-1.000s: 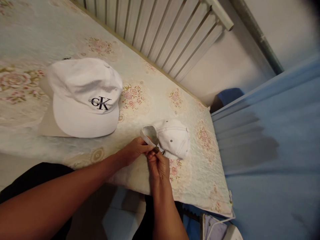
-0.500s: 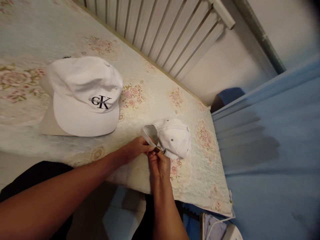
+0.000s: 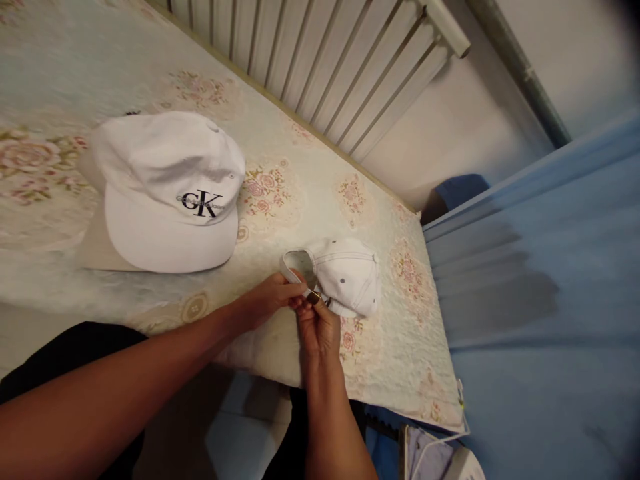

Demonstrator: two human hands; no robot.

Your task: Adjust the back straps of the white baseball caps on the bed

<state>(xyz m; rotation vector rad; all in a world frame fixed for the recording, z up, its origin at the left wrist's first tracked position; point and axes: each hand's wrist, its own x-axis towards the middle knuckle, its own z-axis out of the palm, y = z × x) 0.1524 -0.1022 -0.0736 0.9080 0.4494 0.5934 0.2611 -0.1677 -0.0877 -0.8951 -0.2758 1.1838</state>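
A small white cap (image 3: 347, 275) lies near the right end of a floral quilted surface (image 3: 300, 160), its back facing me. My left hand (image 3: 270, 299) pinches the cap's rear strap (image 3: 291, 272). My right hand (image 3: 316, 328) comes up from below and pinches the brass buckle (image 3: 314, 297) on that strap. Both hands meet at the buckle, fingers closed. A larger white cap (image 3: 167, 190) with a black logo rests to the left, untouched.
A white slatted radiator (image 3: 320, 60) runs along the wall behind the quilted surface. Blue fabric (image 3: 540, 300) fills the right side. A grey pipe (image 3: 520, 67) slants at the upper right. White and lilac items (image 3: 440, 457) lie at the bottom right, below the surface's edge.
The hands stay pinched at the strap and buckle with only small finger shifts. The strap loop has flattened slightly. The view has barely moved.
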